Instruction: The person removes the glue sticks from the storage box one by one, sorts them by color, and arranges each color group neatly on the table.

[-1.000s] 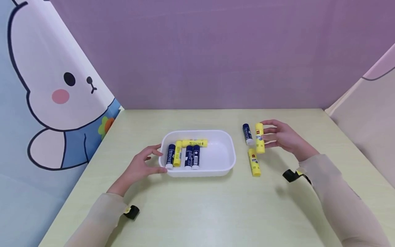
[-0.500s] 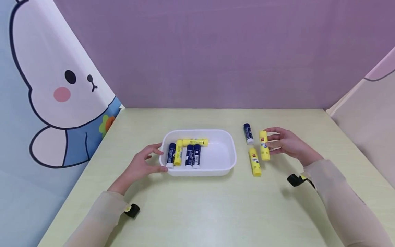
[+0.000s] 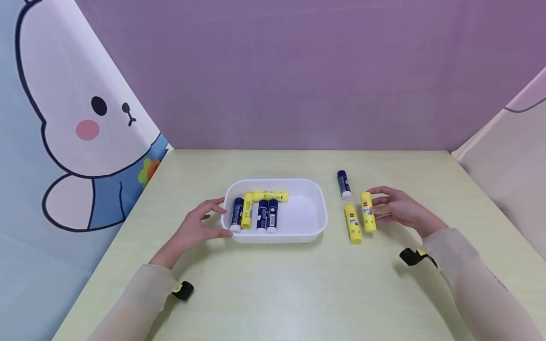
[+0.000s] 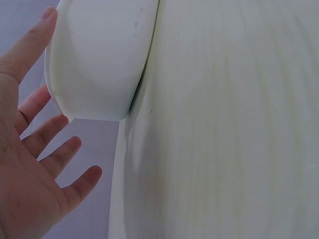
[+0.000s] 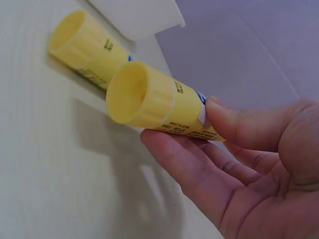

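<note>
My right hand (image 3: 394,208) holds a yellow glue stick (image 3: 368,211) between thumb and fingers, upright with a slight tilt. In the right wrist view, its round hollow end (image 5: 128,93) faces the camera and a shadow falls on the table below. Just left of it lies another yellow glue stick (image 3: 353,224), and a dark blue glue stick (image 3: 344,184) lies farther back. My left hand (image 3: 198,225) rests at the left end of a white tray (image 3: 273,239), thumb and some fingertips at the rim, fingers spread. Inside are several dark blue and yellow glue sticks (image 3: 247,210), grouped toward the left.
The pale wooden table (image 3: 273,293) ends at a purple backdrop (image 3: 298,76). A cartoon-printed cloth (image 3: 85,180) stands along the left, a pale cloth (image 3: 512,180) along the right. Black wrist cameras sit on both sleeves.
My right hand, with the yellow glue stick, has moved nearer me and slightly right, to beside the lying yellow one. My left hand and the tray have stayed put.
</note>
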A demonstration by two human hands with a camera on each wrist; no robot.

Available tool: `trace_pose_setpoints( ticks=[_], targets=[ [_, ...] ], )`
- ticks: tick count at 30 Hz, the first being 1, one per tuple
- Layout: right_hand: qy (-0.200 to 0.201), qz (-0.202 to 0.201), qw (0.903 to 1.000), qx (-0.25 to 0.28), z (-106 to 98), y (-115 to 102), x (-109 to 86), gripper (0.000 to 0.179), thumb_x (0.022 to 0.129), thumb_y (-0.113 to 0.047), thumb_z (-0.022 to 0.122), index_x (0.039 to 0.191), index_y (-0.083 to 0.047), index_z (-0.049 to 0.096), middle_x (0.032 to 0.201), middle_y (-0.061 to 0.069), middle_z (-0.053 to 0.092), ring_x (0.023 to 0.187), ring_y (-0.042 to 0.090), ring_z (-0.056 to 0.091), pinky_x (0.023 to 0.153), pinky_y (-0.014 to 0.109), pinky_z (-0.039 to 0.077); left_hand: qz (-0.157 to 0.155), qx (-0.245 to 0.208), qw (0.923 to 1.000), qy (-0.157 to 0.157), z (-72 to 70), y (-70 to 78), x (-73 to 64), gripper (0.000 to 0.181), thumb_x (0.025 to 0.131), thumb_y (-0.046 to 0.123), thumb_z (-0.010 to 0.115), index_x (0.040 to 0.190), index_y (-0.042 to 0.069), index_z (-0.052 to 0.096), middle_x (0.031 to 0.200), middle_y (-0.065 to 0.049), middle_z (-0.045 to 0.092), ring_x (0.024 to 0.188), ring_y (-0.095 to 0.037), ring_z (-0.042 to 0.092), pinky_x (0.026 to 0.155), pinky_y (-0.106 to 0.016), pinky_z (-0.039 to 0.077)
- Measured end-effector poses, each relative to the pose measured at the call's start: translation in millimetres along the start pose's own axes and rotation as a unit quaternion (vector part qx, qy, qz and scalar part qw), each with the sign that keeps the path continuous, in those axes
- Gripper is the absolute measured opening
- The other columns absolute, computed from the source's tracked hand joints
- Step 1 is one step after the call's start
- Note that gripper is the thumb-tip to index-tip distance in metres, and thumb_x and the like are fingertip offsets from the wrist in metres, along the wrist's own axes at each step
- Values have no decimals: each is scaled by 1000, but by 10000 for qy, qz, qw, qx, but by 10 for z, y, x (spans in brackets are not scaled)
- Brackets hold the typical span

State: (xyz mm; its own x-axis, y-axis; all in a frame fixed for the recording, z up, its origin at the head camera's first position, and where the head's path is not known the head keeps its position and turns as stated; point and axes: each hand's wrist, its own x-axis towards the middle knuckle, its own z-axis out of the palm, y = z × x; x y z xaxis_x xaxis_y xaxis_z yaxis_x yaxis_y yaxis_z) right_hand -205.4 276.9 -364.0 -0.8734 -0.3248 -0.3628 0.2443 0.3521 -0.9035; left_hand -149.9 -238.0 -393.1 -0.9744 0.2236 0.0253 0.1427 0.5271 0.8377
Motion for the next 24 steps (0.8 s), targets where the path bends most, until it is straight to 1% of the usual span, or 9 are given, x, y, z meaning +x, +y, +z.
trace_pose_setpoints(
  ticks=[5, 10, 13, 19, 21, 24],
  targets=[
    [-135, 177, 9996, 173, 1, 81, 3, 69, 95, 2, 61, 150, 5, 20, 130, 22, 53, 97, 16, 65, 85, 42, 58, -12, 69, 10000, 21, -2, 16, -9, 50, 73, 22, 90, 113, 11, 61, 154, -11, 42, 143, -38, 30, 108, -62, 33],
    [-267, 232, 9991, 248, 1, 107, 4, 66, 95, 2, 61, 148, 4, 21, 126, 17, 55, 99, 19, 64, 85, 44, 58, 28, 95, 9999, 43, -5, 26, -28, 49, 74, 21, 90, 112, 10, 61, 154, -13, 42, 143, -39, 31, 108, -63, 33],
    [-263, 201, 9994, 140, 4, 107, 5, 66, 94, 2, 61, 148, 4, 22, 125, 18, 55, 97, 20, 64, 84, 44, 58, 31, 77, 10000, 53, -6, 26, -31, 50, 73, 20, 90, 112, 11, 61, 154, -12, 42, 143, -38, 31, 108, -62, 33],
    [-198, 181, 9995, -153, 34, 98, 6, 66, 93, -1, 63, 145, 7, 24, 131, 27, 49, 98, 18, 63, 83, 41, 59, 26, 53, 10000, 45, -4, 35, -36, 50, 73, 21, 90, 113, 11, 62, 154, -11, 42, 143, -38, 30, 108, -62, 32],
    [-221, 171, 9992, -271, 42, 96, 0, 64, 94, -2, 63, 144, 9, 26, 130, 27, 49, 97, 18, 62, 83, 39, 59, 11, 47, 10000, 40, -1, 43, -36, 50, 73, 21, 90, 113, 11, 61, 154, -11, 42, 144, -38, 30, 109, -62, 32],
    [-310, 251, 9987, -315, 54, 94, -6, 62, 94, -3, 63, 143, 11, 27, 122, 22, 50, 93, 18, 62, 81, 38, 59, -30, 53, 10000, 28, 1, 47, -32, 50, 73, 21, 90, 113, 11, 61, 155, -10, 41, 144, -37, 29, 109, -62, 32]
  ],
)
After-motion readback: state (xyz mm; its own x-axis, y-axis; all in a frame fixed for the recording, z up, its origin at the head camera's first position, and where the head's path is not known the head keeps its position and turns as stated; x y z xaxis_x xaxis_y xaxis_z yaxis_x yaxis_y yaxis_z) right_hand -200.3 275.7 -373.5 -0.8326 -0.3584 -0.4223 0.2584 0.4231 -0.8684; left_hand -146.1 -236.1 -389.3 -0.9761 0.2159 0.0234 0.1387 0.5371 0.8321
